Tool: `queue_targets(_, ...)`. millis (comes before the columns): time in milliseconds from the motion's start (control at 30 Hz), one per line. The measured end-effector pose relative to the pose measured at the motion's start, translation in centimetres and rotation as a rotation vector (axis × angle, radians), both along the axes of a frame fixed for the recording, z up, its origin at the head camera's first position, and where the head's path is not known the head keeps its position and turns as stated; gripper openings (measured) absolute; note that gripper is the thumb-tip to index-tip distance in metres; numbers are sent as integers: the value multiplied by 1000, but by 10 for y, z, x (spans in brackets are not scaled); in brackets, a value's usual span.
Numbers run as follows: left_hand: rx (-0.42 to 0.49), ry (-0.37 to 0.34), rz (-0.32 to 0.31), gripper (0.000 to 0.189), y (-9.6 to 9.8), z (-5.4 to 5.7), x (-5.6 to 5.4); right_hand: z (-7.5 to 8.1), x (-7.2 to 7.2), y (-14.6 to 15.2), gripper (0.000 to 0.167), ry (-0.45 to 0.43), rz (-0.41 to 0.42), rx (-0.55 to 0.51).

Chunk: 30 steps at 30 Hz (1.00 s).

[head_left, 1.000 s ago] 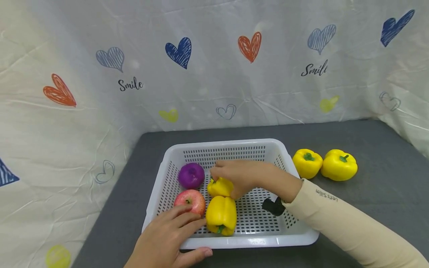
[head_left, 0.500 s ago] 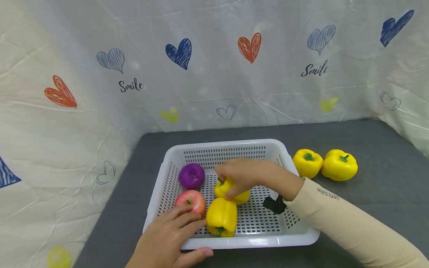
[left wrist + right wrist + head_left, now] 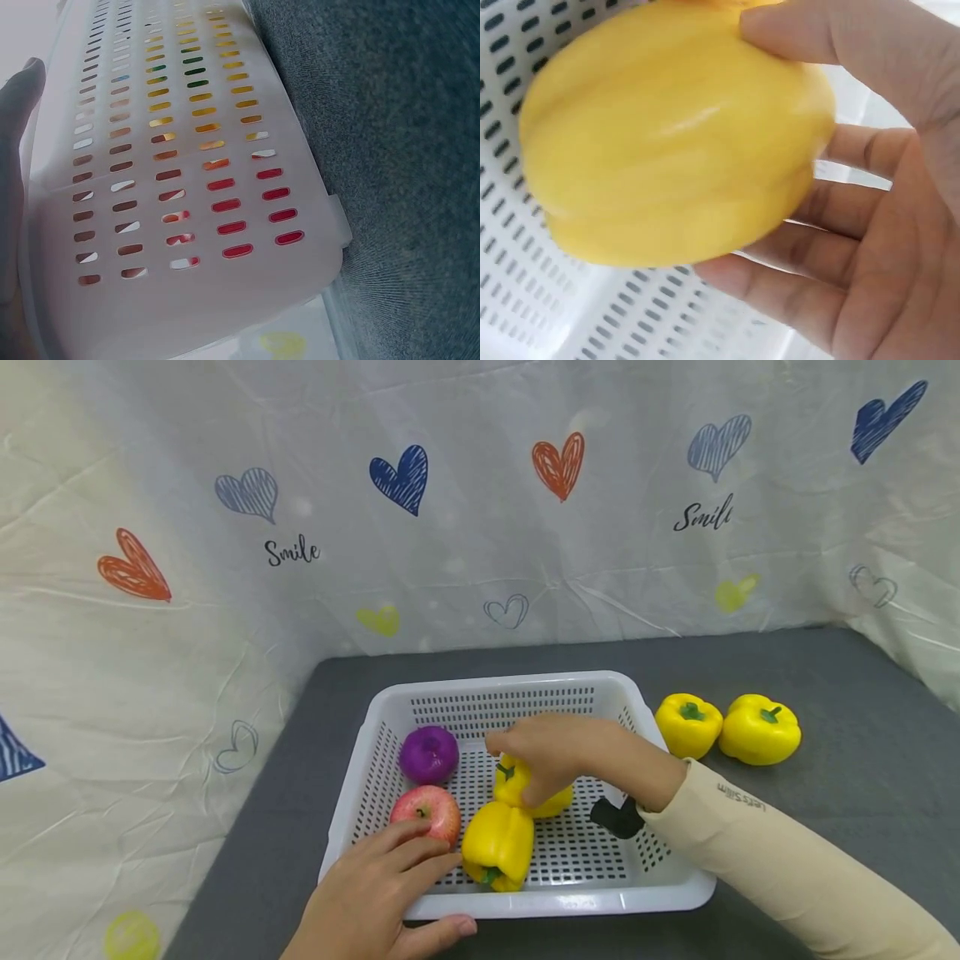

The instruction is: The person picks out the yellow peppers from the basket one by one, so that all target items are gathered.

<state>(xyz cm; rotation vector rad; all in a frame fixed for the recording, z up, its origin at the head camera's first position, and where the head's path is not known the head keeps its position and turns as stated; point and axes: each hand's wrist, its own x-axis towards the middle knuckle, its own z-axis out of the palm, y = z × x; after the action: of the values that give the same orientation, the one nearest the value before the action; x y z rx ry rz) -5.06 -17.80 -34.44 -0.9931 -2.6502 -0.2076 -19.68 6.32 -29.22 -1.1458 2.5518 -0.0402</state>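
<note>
My right hand (image 3: 551, 752) grips a yellow bell pepper (image 3: 513, 781) inside the white plastic basket (image 3: 585, 900), thumb on one side and fingers on the other. In the right wrist view that pepper (image 3: 675, 142) fills much of the picture, over the slotted floor. A second yellow bell pepper (image 3: 498, 843) lies against it, stem toward me. My left hand (image 3: 382, 885) holds the basket's front left corner, thumb outside and fingers over the rim, by a red apple (image 3: 427, 812). Behind the apple sits a purple onion-like ball (image 3: 429, 755).
Two more yellow bell peppers, one (image 3: 688, 727) beside the basket and another (image 3: 759, 730) farther right, stand on the grey tabletop (image 3: 840, 827). A white cloth (image 3: 465, 543) printed with hearts hangs behind and at the left. The left wrist view shows the basket's slotted wall (image 3: 172, 292).
My right hand has slid its pepper to the right, away from the purple ball. The front pepper has turned slightly. My left hand stays at the basket's corner.
</note>
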Motion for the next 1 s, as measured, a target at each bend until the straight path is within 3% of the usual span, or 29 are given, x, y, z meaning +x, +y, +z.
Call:
queue_targets(467, 1, 49, -20, 58, -1, -1, 0, 7, 8, 12, 62, -37, -59, -19)
queue_targets(767, -11, -29, 15, 56, 0, 0, 0, 7, 12, 20, 72, -64, -73, -68)
queue_targets(1000, -23, -33, 14, 56, 1, 0, 0, 9, 11, 29, 71, -91, -48, -150)
